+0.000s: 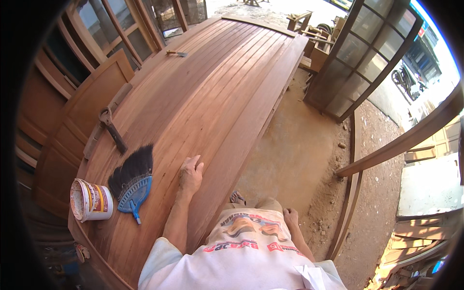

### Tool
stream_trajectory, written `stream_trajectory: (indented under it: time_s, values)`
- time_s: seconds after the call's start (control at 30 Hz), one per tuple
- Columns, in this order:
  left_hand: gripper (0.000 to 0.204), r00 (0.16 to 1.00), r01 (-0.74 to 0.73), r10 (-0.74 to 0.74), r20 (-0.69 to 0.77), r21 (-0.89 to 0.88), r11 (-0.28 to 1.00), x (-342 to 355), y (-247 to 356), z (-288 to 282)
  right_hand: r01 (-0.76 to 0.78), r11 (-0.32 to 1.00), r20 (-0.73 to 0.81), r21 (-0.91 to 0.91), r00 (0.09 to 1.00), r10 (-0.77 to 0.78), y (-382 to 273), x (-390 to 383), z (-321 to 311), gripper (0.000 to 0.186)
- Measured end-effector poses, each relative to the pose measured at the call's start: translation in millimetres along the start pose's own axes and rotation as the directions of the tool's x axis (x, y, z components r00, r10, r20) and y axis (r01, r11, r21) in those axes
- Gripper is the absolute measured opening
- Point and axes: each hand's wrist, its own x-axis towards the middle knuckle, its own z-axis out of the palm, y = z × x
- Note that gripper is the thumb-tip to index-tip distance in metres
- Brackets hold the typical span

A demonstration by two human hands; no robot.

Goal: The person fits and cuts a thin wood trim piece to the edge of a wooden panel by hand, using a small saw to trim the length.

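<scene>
My left hand (191, 174) is over the reddish-brown planked wooden panel (217, 121), near its right side. Its thumb and forefinger are apart, and I see nothing between them. Down at my right side, beside my thigh, hangs my right hand (290, 217); its fingers are mostly hidden. To the left of my left hand lies a blue brush head with black bristles (135, 193). A hammer (113, 130) rests beyond it near the panel's left edge. Farther up the panel is a small scraper with a wooden handle (177, 53).
A white plastic tub (92, 200) stands at the panel's near left. Wooden doors (87, 101) lean along the left. A glazed door frame (365, 53) stands at the far right, with a long timber beam (401, 140) slanting nearer me. Scrap wood (321, 38) is piled beyond.
</scene>
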Motion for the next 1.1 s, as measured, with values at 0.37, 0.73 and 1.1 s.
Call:
stream_trajectory:
  time_s: [0.37, 0.73, 1.1]
  values:
    - [0.036, 0.995, 0.098, -0.098, 0.02, 0.019, 0.995, 47.9, 26.5, 49.5, 0.656, 0.746, -0.194, 0.112, 0.751, -0.631, -336.5, 161.1, -24.4, 0.033]
    - [0.035, 0.963, 0.268, -0.269, 0.003, 0.072, 0.961, 103.4, 69.8, 80.0, 0.925, 0.362, 0.102, -0.118, 0.374, -0.922, -521.7, 251.2, -10.5, 0.044]
    - [0.035, 0.957, 0.288, -0.286, -0.039, 0.215, 0.933, 120.6, 92.6, 93.6, 0.959, 0.236, 0.186, -0.158, 0.263, -0.947, -545.1, 317.1, -16.6, 0.039]
